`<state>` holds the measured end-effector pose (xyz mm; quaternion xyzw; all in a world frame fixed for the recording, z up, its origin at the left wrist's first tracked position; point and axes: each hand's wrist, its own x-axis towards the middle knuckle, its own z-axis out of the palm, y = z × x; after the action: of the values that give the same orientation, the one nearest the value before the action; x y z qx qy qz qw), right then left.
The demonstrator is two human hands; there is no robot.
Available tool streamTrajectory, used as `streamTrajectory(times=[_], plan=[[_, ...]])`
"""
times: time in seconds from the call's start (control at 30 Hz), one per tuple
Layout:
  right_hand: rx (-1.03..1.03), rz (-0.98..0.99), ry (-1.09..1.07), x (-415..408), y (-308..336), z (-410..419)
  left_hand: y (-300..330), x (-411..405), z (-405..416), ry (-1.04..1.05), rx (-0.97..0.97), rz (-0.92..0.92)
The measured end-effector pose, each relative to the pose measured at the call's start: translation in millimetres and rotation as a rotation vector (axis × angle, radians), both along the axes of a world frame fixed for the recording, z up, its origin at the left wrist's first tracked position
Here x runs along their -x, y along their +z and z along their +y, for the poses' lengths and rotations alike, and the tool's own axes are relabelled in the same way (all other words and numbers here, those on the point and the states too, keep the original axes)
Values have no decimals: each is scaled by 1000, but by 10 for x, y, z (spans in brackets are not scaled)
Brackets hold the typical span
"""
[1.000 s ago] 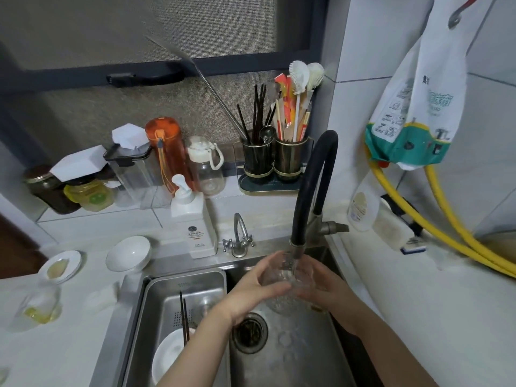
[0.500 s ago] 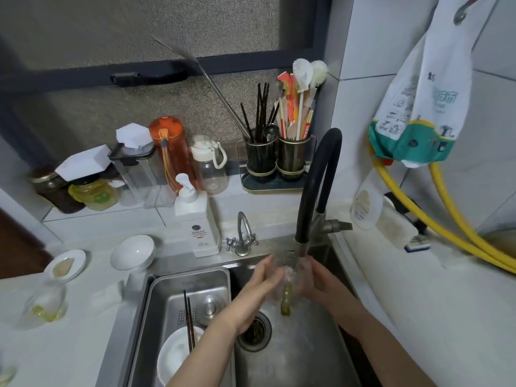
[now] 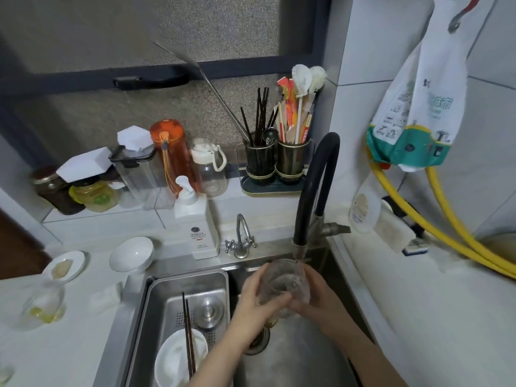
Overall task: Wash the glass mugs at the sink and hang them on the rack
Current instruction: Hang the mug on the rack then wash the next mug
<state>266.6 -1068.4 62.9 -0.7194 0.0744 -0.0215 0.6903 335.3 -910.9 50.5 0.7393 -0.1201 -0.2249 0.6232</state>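
A clear glass mug [image 3: 283, 283] is held over the steel sink [image 3: 304, 358], just under the spout of the black faucet [image 3: 315, 188]. My left hand [image 3: 255, 298] wraps its left side and my right hand [image 3: 317, 296] holds its right side. The mug's mouth faces toward me and up. Its handle is hidden by my hands. A second glass mug [image 3: 42, 305] with yellowish liquid stands on the counter at the far left. No rack is in view.
A steel drain tray [image 3: 167, 291] in the sink's left half holds a white bowl [image 3: 178, 358] with dark chopsticks [image 3: 188, 336]. A soap dispenser [image 3: 195, 222], small tap [image 3: 241, 238], white bowl [image 3: 131, 254] and saucer [image 3: 64, 266] line the sink's back and left. Yellow hoses [image 3: 446, 233] run at right.
The mug has been turned and raised a little, from tipped down with water running off it to mouth-up under the spout. Both hands stayed on it.
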Motion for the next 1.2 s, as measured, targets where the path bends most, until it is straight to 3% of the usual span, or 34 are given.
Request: streamTrajectory(times=[0.1, 0.23, 0.4, 0.57, 0.73, 0.9, 1.2], plan=[[10, 60, -9, -42, 20, -110, 47, -111, 55, -82, 67, 79], [-70, 36, -22, 108, 5, -219, 108, -51, 11, -179, -18, 27], [-81, 68, 0, -31, 24, -80, 235, -57, 158, -152, -21, 46], [-62, 50, -90, -29, 51, -250, 366, -28, -255, -123, -120, -147], [-60, 65, -147, -9, -3, -324, 221, 4, -412, -2, -181, -155], [142, 148, -294, -222, -147, -665, 238, 10, -491, 16, -236, -184], [668, 260, -258, -831, -446, -1394, 262, -19, -565, 15, -249, -219]])
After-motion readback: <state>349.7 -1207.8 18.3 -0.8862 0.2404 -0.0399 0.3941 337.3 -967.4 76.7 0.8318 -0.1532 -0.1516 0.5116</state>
